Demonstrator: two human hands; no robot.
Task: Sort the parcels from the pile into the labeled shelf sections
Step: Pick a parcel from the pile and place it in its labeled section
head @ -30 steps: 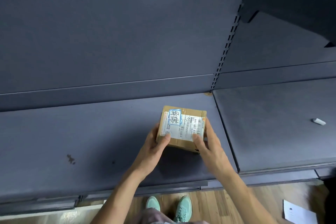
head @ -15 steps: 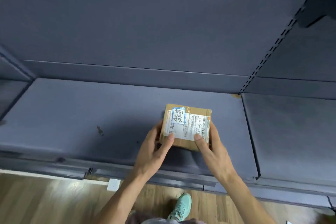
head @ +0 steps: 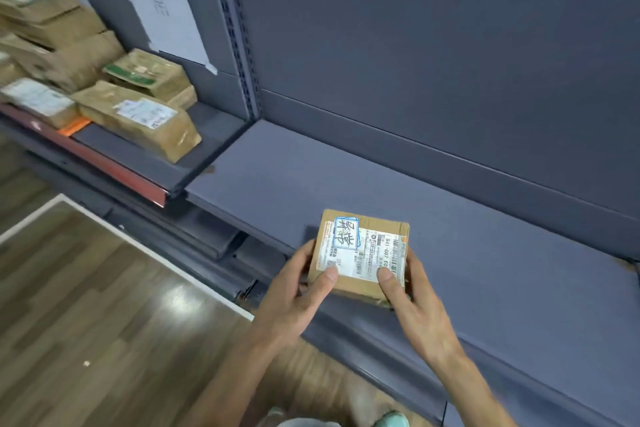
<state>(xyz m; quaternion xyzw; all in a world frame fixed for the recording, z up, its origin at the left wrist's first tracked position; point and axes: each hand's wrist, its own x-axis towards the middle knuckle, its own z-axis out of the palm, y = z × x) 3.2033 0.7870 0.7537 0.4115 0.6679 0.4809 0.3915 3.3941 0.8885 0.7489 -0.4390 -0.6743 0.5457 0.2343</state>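
Note:
A small brown cardboard parcel [head: 363,246] with a white shipping label and a blue-edged handwritten sticker is held over the front of a bare dark grey shelf [head: 485,253]. My left hand [head: 298,291] grips its left side, thumb on the label. My right hand [head: 412,308] grips its right side, thumb on the label's lower corner. I cannot tell whether the parcel's underside touches the shelf. A white paper section label [head: 162,0] is taped to the back panel at the upper left.
Several brown parcels [head: 138,114] are piled on the neighbouring shelf section at the left, which has a red front strip [head: 104,163]. A perforated upright [head: 239,38] divides the two sections. Wooden floor [head: 86,305] lies below at the left.
The view has swung to the left, so the piled parcels and the paper label have come into sight. Both hands keep the same hold on the parcel over the shelf.

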